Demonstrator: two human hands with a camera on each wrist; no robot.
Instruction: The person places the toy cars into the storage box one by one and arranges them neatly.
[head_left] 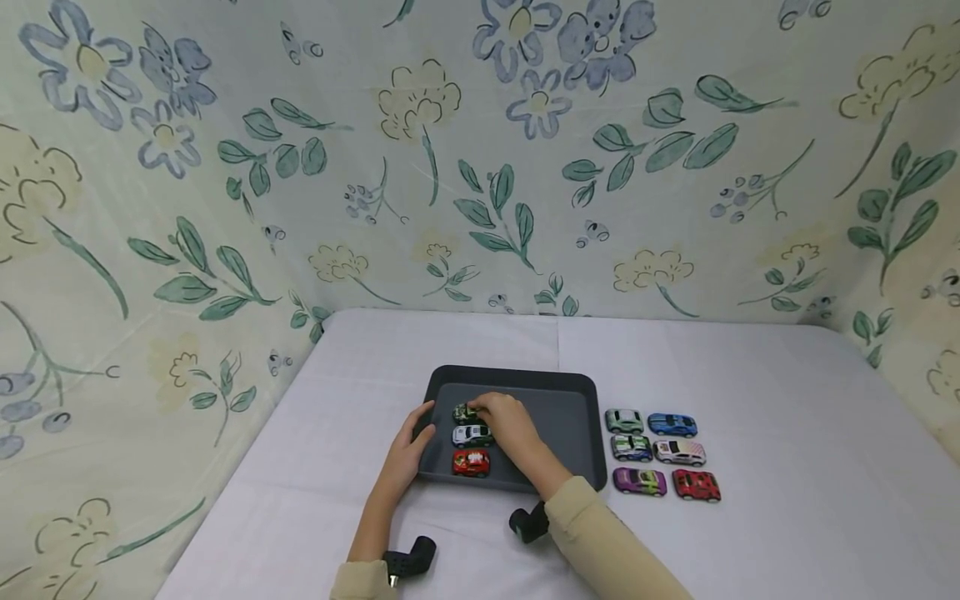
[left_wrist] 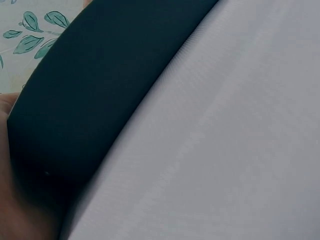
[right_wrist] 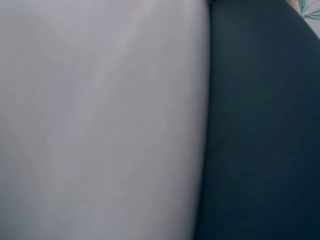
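Observation:
A dark grey tray [head_left: 558, 433] lies on the white-covered table. My left hand [head_left: 405, 446] holds its left rim, the thumb over the edge. In the left wrist view that hand shows at the left border against the tray's dark wall [left_wrist: 90, 100]. Inside the tray, my right hand [head_left: 510, 423] pinches a green-and-black toy car [head_left: 462, 412] at the head of a column. Below it in the column sit a white toy car [head_left: 468, 435] and a red toy car [head_left: 470, 463]. The right wrist view holds only cloth and the tray wall [right_wrist: 260, 125], the hand being out of sight.
Right of the tray, several toy cars stand in two columns: pale green [head_left: 624, 421], blue [head_left: 672, 424], white with blue and green [head_left: 632, 448], white and pink [head_left: 679, 452], purple [head_left: 639, 481] and red [head_left: 697, 485]. Floral cloth [head_left: 487, 250] hangs behind the table [head_left: 795, 400].

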